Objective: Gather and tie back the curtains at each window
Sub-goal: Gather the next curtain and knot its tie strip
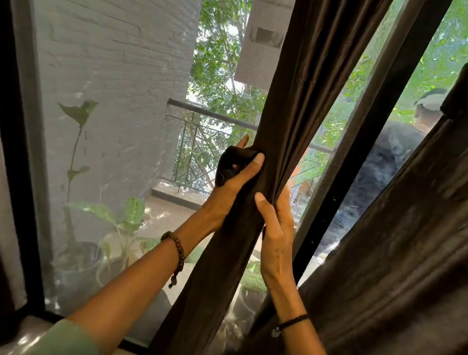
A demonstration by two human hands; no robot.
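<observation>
Dark-brown curtain (295,95) hung bunched into a narrow column mid-window (101,95), w/ both hands clamped on it. Left hand (233,186) pinched a black strap (232,161) against its left edge; right hand (274,233) gripped the bunch just below. 2nd curtain (429,254) hung at right.

**Dark brown cloth, black frame, green outside**

The middle curtain (295,95) is dark brown with a dull sheen, and so is the right curtain (431,239). The band (233,165) on the middle one is black. The window frame (7,110) is black. The wall (111,35) outside is whitish, patterned in brick courses. The leaves (216,51) are green. The bracelet (177,248) has brown beads, the cord (292,321) is black, and the sleeve (68,344) is green.
</observation>
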